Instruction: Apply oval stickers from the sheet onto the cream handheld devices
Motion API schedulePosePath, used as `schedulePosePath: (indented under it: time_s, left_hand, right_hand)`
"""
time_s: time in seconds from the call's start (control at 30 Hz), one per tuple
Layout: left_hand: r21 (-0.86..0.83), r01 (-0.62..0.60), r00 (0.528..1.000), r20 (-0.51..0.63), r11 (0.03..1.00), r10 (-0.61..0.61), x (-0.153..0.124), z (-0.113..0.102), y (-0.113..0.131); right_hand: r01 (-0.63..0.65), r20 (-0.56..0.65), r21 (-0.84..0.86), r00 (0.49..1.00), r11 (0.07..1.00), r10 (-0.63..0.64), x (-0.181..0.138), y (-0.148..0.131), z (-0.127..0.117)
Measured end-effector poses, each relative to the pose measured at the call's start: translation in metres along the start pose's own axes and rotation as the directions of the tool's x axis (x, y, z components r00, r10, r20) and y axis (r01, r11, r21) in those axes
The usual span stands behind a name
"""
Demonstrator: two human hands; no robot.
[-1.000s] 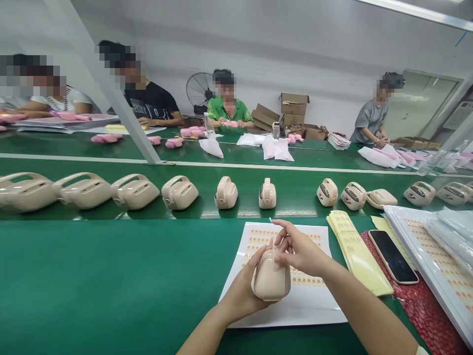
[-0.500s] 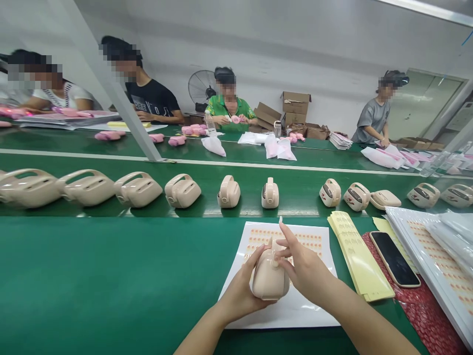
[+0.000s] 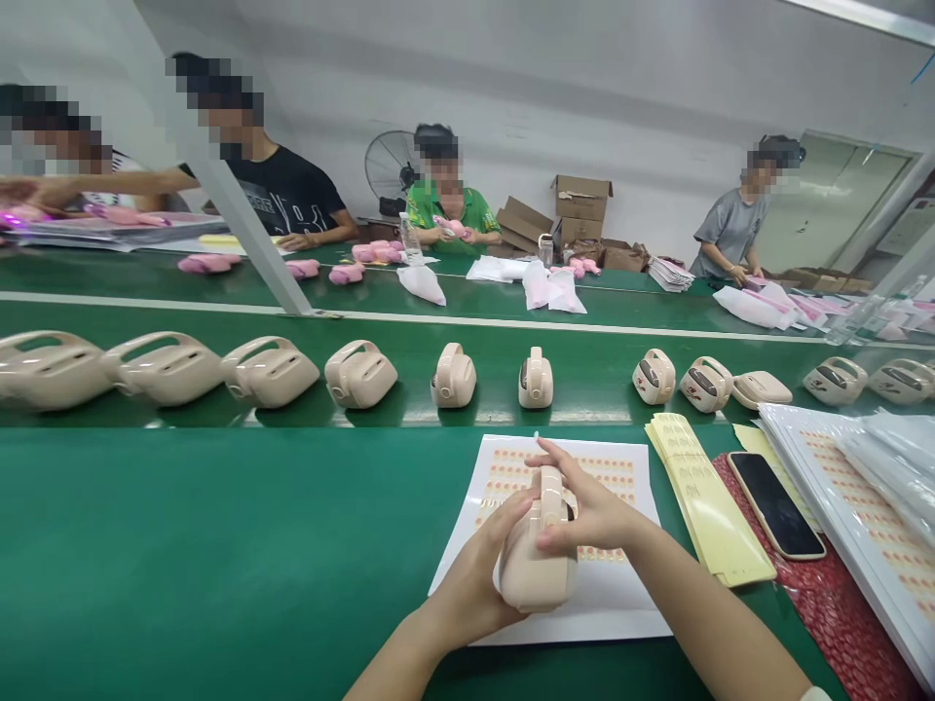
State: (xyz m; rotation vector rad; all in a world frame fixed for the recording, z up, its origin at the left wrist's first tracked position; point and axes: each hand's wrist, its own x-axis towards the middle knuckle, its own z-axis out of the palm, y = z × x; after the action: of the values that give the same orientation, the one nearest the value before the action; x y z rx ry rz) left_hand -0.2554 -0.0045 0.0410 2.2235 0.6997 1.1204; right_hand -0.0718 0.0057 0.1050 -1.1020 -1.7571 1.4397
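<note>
A beige plastic housing with a handle (image 3: 537,560) is held just above a white sticker sheet (image 3: 511,472) on the green table. My left hand (image 3: 478,570) wraps around its left side from below. My right hand (image 3: 584,506) rests on its top, thumb pressing the upper face and fingers curled over the handle. The sheet carries rows of small orange stickers, partly hidden by both hands.
A row of beige housings (image 3: 361,373) runs along the green conveyor belt (image 3: 584,389) behind the sheet. Yellow backing strips (image 3: 705,497), a black phone (image 3: 775,504) and stacked sticker sheets (image 3: 862,506) lie to the right. Several people work at the far bench with pink items (image 3: 208,263).
My right hand has come down from a raised pinch above the housing to press flat on its top. The housing has tilted slightly; my left hand keeps its hold.
</note>
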Motion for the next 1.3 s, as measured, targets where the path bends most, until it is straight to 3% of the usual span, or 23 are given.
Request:
schedulePosePath:
  time_s: [0.1,0.23,0.43,0.53,0.67,0.9,1.07,1.2,1.3]
  left_hand:
    - [-0.026,-0.074,0.997,0.007,0.997,0.074,0.002,0.002,0.002]
    - [-0.073,-0.080,0.995,0.047,0.994,0.084,0.001,0.007,0.000]
    - [-0.066,0.023,0.999,0.035,0.998,-0.021,-0.011,0.009,-0.005]
    - [-0.057,0.031,0.999,0.040,0.998,-0.029,-0.014,0.010,-0.009]
    - [-0.030,0.025,0.998,0.064,0.999,-0.023,-0.014,0.012,-0.009]
    - [-0.069,0.080,0.996,0.053,0.994,-0.077,-0.010,0.004,0.011]
    - [-0.058,-0.025,1.000,0.016,0.998,0.026,-0.013,0.009,-0.004]
    - [0.047,0.018,0.997,0.073,0.999,-0.021,-0.019,0.013,-0.016]
    - [0.055,-0.042,0.998,0.054,0.998,0.039,-0.022,0.014,-0.019]
  right_hand:
    - [0.026,-0.062,0.133,0.998,0.991,-0.018,0.006,0.009,0.005]
    - [0.024,-0.170,0.140,0.985,0.990,0.000,0.013,0.012,0.008]
    - [0.079,-0.011,0.286,0.997,0.955,-0.079,0.010,0.011,-0.002]
    - [0.104,0.035,0.280,0.992,0.954,-0.118,0.000,0.008,-0.005]
    - [0.142,0.058,0.219,0.986,0.965,-0.158,-0.010,0.005,-0.005]
    - [0.115,0.090,0.190,0.987,0.975,-0.134,-0.014,0.002,-0.002]
    - [0.072,0.089,0.199,0.992,0.977,-0.091,-0.015,-0.002,0.002]
    - [0.055,0.073,0.188,0.995,0.981,-0.069,-0.014,-0.003,0.003]
    - [0.037,0.063,0.195,0.997,0.980,-0.050,-0.012,-0.002,0.004]
